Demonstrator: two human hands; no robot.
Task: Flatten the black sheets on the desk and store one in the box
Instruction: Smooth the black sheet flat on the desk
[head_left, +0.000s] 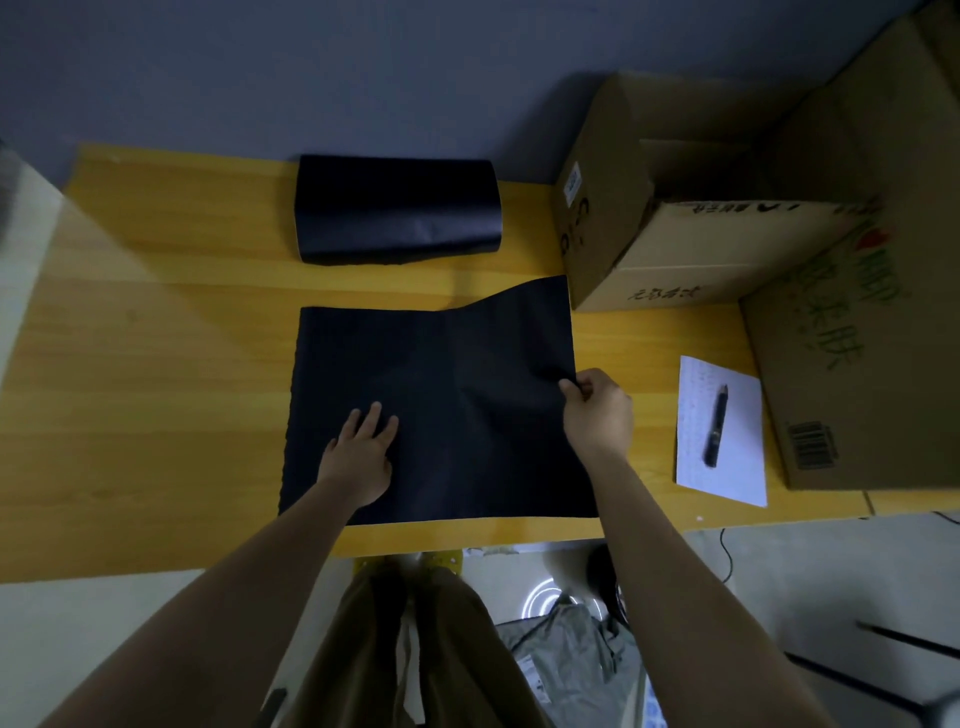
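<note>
A: What are the hands doing?

B: The left hand lies flat, fingers spread, palm down on the near-left part of the spread black sheet. I'd judge it pins the sheet so it cannot slide. The right hand pinches the sheet's right edge between thumb and fingertips, seemingly to pull the slack out.

A: Is the sheet flat yet?

B: Mostly. It is thin, matte and limp, roughly square, with faint creases fanning from the pinch. Its far right corner rises in a soft wave, near the small cardboard box.

A: And the other one?

B: A second black sheet sits at the back of the desk, against the wall, curled into a loose arch. It looks stiffer there, with a slight sheen on the curve, and untouched by either hand.

A: Where would one be stored?

B: Probably that small box, lying open on its side at the far right. A larger cardboard box stands beside it.

A: Anything else?

B: A white paper with a dark pen on it, well clear of the sheet. The desk is smooth yellow wood-grain.
</note>
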